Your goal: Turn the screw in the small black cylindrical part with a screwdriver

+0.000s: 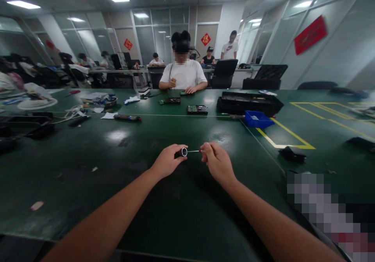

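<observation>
Above the green table, my left hand (167, 159) is closed around a short dark cylinder (184, 152). A pale ring rims the cylinder's round end, which faces me; its exact kind is unclear. My right hand (218, 162) pinches a thin screwdriver (193, 151), its handle mostly hidden by the fingers. Its metal shaft points left and reaches the cylinder's side, with a bit of red by my fingertips. Whether the tip touches or enters the cylinder, I cannot tell.
Across the green table (140, 215) a person in a white shirt (184, 74) handles a green circuit board. Between us lie two board assemblies (197, 109). To the right are a long black case (249, 102), a blue tray (258, 119) and a small black object (292, 154); a red-tipped tool (127, 118) lies left.
</observation>
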`<control>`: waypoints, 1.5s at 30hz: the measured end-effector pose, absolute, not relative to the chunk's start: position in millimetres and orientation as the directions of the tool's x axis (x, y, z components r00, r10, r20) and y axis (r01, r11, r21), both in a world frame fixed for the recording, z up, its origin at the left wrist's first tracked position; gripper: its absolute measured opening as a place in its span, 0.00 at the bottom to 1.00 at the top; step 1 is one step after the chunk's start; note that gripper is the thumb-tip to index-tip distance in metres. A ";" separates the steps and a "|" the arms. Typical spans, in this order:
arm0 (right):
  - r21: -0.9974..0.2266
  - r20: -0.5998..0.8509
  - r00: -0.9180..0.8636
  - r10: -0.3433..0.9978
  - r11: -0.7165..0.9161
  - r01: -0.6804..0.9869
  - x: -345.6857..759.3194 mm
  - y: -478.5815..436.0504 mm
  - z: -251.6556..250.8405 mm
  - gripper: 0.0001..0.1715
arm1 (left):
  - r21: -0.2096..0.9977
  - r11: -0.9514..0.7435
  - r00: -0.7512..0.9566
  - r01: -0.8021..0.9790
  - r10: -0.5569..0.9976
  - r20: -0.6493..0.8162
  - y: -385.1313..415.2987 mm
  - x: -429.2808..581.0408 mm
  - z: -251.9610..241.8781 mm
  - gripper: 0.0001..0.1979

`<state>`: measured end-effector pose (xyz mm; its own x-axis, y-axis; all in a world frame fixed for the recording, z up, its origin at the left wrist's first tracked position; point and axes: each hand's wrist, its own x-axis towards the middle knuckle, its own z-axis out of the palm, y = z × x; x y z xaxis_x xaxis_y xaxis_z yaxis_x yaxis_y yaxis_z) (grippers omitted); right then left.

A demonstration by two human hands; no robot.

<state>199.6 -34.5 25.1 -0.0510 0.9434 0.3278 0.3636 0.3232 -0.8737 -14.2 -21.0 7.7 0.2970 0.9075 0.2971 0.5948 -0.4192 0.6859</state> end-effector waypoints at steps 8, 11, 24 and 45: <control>-0.917 0.326 -0.054 0.944 0.329 0.225 199.0 -30.2 18.9 0.20 | 0.679 -0.430 0.293 0.595 0.903 0.316 -19.0 -14.6 7.1 0.20; -0.929 0.299 -0.022 0.954 0.296 0.221 199.0 -28.7 18.3 0.20 | 0.669 -0.443 0.303 0.597 0.896 0.323 -18.6 -14.6 6.4 0.19; -0.939 0.001 0.049 0.999 0.018 -0.343 199.1 -18.1 16.3 0.19 | 0.510 -0.603 0.387 0.613 0.792 0.472 -17.3 -14.1 13.8 0.19; -0.961 0.276 0.320 0.906 0.259 0.095 207.7 -18.9 19.0 0.17 | 0.693 -0.353 0.235 0.629 0.936 0.263 -23.2 -9.6 22.4 0.20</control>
